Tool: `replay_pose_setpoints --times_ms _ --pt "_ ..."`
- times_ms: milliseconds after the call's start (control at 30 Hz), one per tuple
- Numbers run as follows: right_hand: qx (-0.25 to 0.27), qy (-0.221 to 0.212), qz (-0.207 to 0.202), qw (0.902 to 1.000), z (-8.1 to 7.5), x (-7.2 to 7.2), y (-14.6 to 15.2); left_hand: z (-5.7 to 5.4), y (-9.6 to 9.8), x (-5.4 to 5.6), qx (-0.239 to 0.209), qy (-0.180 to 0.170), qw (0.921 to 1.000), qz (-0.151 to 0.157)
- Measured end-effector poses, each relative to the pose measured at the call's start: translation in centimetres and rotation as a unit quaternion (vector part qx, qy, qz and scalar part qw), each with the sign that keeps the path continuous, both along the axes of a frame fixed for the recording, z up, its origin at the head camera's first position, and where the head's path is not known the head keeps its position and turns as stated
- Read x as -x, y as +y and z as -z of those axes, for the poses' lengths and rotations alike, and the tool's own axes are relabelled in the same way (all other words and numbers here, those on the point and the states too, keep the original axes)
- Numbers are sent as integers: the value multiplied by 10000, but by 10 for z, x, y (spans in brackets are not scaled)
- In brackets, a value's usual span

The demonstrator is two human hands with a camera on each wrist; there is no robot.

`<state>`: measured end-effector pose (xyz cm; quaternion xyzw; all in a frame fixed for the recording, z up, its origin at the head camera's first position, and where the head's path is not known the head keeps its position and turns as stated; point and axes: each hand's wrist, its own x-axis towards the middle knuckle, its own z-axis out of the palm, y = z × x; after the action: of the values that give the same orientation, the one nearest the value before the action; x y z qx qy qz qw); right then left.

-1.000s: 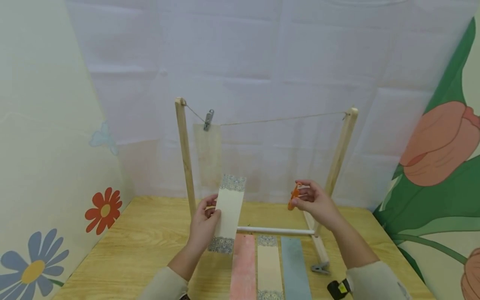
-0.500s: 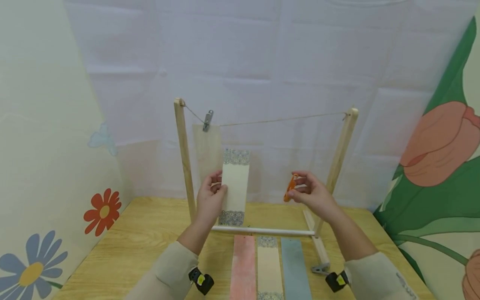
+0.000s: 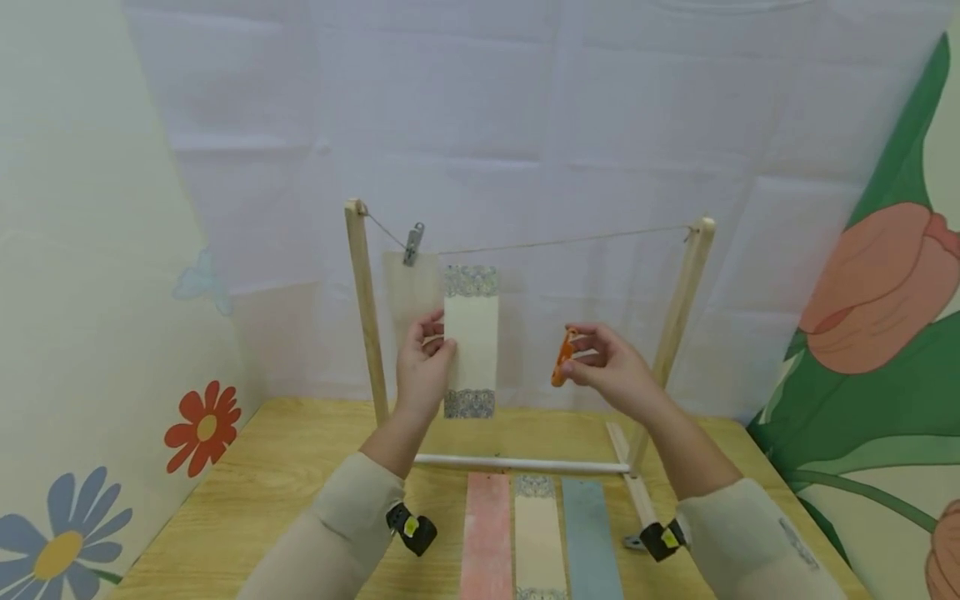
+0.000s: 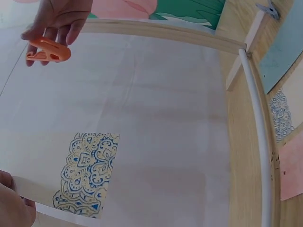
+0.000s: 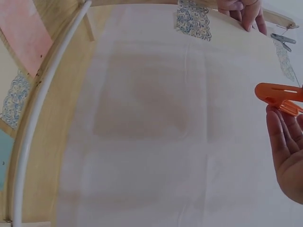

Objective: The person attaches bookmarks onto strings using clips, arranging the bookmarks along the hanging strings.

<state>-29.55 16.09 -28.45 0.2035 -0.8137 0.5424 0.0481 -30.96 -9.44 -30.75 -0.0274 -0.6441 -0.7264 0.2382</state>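
My left hand (image 3: 424, 367) pinches the left edge of a cream paper strip (image 3: 471, 342) with blue lace-patterned ends. The strip is held upright in the air, its top a little below the string (image 3: 555, 242). In my right hand (image 3: 611, 367) I hold an orange plastic clip (image 3: 563, 357) between thumb and fingers, to the right of the strip and below the string. The left wrist view also shows this orange clip (image 4: 49, 50) beyond the strip's patterned end (image 4: 87, 175). A pale strip (image 3: 411, 287) hangs on the string from a grey clip (image 3: 413, 243).
Wooden posts (image 3: 363, 308) carry the string, with a white bar (image 3: 525, 463) low between them. On the table (image 3: 247, 483) lie a pink strip (image 3: 487, 533), a cream patterned strip (image 3: 538, 533) and a blue strip (image 3: 592, 533). Another grey clip (image 3: 633, 542) lies at the right foot.
My left hand has raised the cream strip toward the string and turned it upright. The right hand has moved up and left with the orange clip.
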Motion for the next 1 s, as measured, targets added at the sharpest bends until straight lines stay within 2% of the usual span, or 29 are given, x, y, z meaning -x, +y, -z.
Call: replay_pose_setpoints --times_ms 133,333,567,800,1000 --pt "-93 267 115 9995 -12 4 -7 -7 0 2 -171 18 9999 15" --pt "-161 751 411 9962 -36 11 -17 -13 -1 5 -160 4 9999 -29" --pt "385 800 717 9935 -75 23 -37 -17 -1 6 -133 60 9999 -59" --pt "876 956 911 9874 -119 32 -74 -18 -2 7 -172 118 9996 -167" --pt "1123 1237 893 9819 -140 44 -103 -17 -3 8 -226 98 9995 -196"
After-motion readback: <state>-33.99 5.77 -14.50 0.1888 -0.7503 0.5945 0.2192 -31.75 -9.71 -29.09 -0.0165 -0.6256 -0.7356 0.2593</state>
